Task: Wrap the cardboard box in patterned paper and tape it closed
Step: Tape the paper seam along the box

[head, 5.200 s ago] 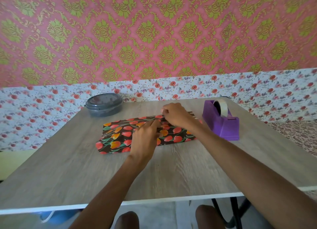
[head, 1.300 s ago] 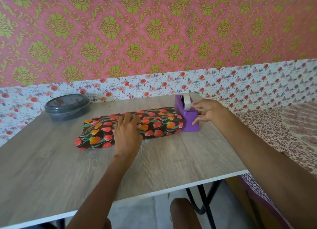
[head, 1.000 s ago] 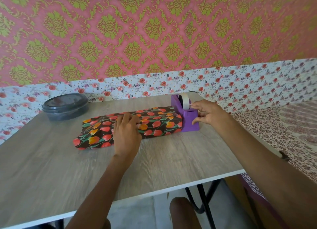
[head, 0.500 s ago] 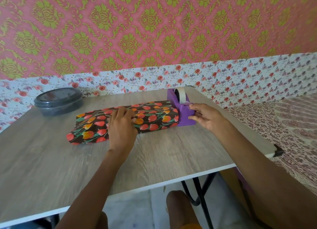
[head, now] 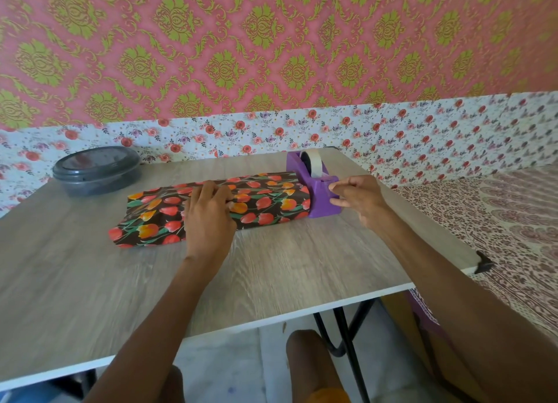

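Left hand [head: 208, 221] on wrapped box [head: 265, 204]

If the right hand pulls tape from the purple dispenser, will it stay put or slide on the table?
It may slide: the dispenser looks like light plastic on a smooth table. Tipping seems unlikely, since its base is long and low. The right hand at its front could steady it.

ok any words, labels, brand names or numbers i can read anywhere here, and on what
None: no readable text in this view.
Purple tape dispenser: no brand or label on the sides that show.
Patterned paper on the box: tulips only, no words.
Grey lidded container: only reflections on its lid.
Wall coverings: ornament and flowers, no writing.
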A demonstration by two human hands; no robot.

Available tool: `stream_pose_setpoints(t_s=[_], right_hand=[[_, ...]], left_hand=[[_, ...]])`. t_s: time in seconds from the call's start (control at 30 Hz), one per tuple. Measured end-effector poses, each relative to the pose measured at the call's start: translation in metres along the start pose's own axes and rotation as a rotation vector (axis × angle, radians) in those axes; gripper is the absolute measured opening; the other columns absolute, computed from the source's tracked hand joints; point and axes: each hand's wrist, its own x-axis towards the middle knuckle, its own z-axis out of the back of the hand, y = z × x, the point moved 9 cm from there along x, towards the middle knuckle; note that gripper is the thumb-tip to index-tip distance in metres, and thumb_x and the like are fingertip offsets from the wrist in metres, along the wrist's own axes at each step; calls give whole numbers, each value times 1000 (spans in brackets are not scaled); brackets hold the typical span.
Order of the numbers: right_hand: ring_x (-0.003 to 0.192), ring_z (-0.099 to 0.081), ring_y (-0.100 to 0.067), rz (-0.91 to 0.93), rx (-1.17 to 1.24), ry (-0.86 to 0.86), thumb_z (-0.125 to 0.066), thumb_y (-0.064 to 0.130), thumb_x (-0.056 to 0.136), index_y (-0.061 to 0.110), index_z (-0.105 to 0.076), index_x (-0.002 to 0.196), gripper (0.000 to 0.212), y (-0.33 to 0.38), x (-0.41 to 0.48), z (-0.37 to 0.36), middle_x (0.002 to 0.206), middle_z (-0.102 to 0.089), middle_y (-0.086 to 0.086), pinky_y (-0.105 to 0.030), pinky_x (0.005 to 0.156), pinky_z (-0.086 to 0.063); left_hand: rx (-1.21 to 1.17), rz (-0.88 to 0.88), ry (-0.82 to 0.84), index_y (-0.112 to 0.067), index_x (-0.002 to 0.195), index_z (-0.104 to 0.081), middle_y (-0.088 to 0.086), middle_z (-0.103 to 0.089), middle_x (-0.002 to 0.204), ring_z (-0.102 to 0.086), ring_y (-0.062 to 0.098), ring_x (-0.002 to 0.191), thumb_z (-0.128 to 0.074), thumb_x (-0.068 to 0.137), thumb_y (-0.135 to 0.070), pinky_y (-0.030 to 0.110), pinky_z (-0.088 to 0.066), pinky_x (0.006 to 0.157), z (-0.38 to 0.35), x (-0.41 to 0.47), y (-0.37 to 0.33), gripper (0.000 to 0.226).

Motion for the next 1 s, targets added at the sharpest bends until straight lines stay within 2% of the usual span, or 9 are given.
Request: stream_pose_setpoints(t_s=[0.17,0.33,0.47,0.57,0.63,0.73,0.83,0.9,1.0], right_hand=[[75,-72,-22,141,-243,-99,-78,-5,75,15,-70,64,24,-1,1,14,86,-75,-13,-39,77,-62],[71,-72,-18,306,-415,-170,-78,6,82,16,-72,75,13,20,-18,23,76,-73,-1,-40,77,-61],[55,-65,-11,340,-245,-41,-76,13,85,15,-74,84,4,42,-48,-5,75,-74,-5,-29,55,-56],[46,-57,-6,333,-92,21,-76,15,86,11,-76,91,6,51,-70,-34,72,-73,-3,-23,48,-50],[43,-56,-6,363,-41,11,-76,17,85,9,-76,94,11,55,-82,-53,75,-74,-3,-20,44,-46],[53,-63,-5,365,31,-51,-78,17,84,8,-75,98,17,58,-87,-83,79,-75,-3,-22,50,-49],[59,-64,-8,318,-4,-48,-82,24,80,12,-64,125,50,62,-86,-109,80,-76,3,-31,61,-55],[50,-60,-8,215,21,36,-82,22,81,21,-35,150,83,60,-87,-129,81,-76,3,-26,50,-51],[40,-53,-11,101,88,57,-79,17,83,21,-22,154,91,57,-91,-150,85,-74,-4,-21,38,-43]], left_hand=[[-11,-10,-12,-5,89,-68,12,-65,93,-58,30,89,-71,75,13,43,-52,75,1,0,-2,23],[0,-30,-25,-6,91,-70,12,-67,94,-60,29,87,-72,78,8,37,-50,71,3,0,-3,19],[-64,70,3,-9,110,-62,10,-63,112,-61,27,93,-74,81,0,34,-51,69,6,1,1,33],[-181,174,7,-14,119,-47,8,-57,119,-55,17,87,-76,81,-2,22,-41,59,10,1,8,50],[-237,204,7,-16,124,-43,6,-60,115,-57,17,89,-77,81,-2,18,-37,61,12,0,10,57],[-279,212,5,-18,132,-42,-5,-60,96,-57,13,84,-76,79,4,23,-47,65,18,1,16,67],[-310,172,34,-21,134,-41,-10,-59,89,-61,12,83,-71,76,14,29,-57,72,14,0,20,75],[-328,161,35,-23,133,-38,-11,-61,87,-62,9,81,-69,76,15,24,-56,70,14,0,23,75],[-386,187,35,-24,133,-36,-9,-64,86,-62,8,79,-67,77,16,13,-50,66,13,-2,27,76]])
